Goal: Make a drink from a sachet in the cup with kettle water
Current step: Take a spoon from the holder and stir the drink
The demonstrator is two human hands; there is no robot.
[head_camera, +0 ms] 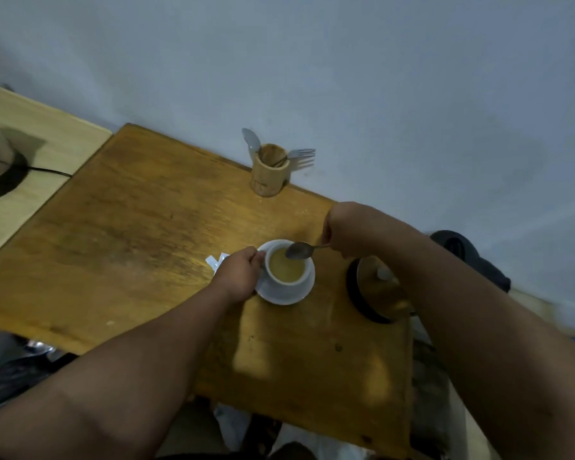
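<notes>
This looks like a plain home dining or tea corner. A worn wooden table (140, 227) is pushed against a bare pale wall (346, 78). At the table's far edge stands a bamboo cutlery holder (269, 175) with a spoon and fork. A white cup (287, 270) on a saucer (284, 295) sits near the right edge.

Table (130, 227) left of cup (287, 273) lies open; kettle (377, 290) crowds its right
</notes>
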